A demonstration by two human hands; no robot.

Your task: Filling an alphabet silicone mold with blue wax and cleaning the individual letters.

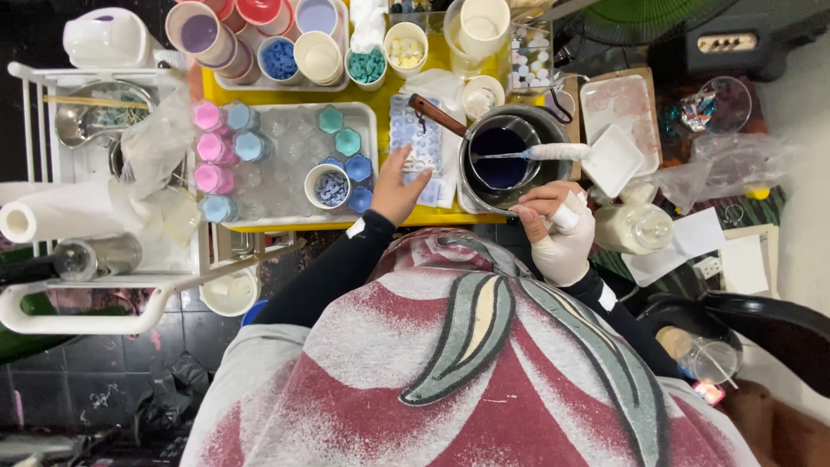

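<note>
The pot (506, 156) of dark blue liquid sits at the near edge of the yellow table (380, 95), and both hands work around it. The right hand (560, 232), in a pale glove, rests against the pot's near rim with its fingers curled shut around a small white object I cannot make out. The left hand (396, 188), bare below a black sleeve, lies just left of the pot, fingers spread open, its fingertips touching a clear mould sheet with blue cavities (418, 138).

Across the pot's mouth lies a stirring stick (527, 154) with a white wrapped handle pointing to the right, its tip in the blue liquid. A brown wooden handle (435, 114) juts up and to the left from the pot's rim.

Left of the pot, beyond the left hand, a clear tray (285, 164) holds pink, light blue and teal moulded pieces along its edges, plus a white cup of small blue pieces (328, 185) at its near right corner. Behind the pot stand several cups, among them a cup of teal chips (367, 67) and a cup of pale yellow chips (405, 49). Right of the pot a white square dish (612, 159) lies tilted, touching the stick's handle end, with a pink tray (621, 105) behind it and a glass jar (635, 228) lying on its side nearer the person.
</note>
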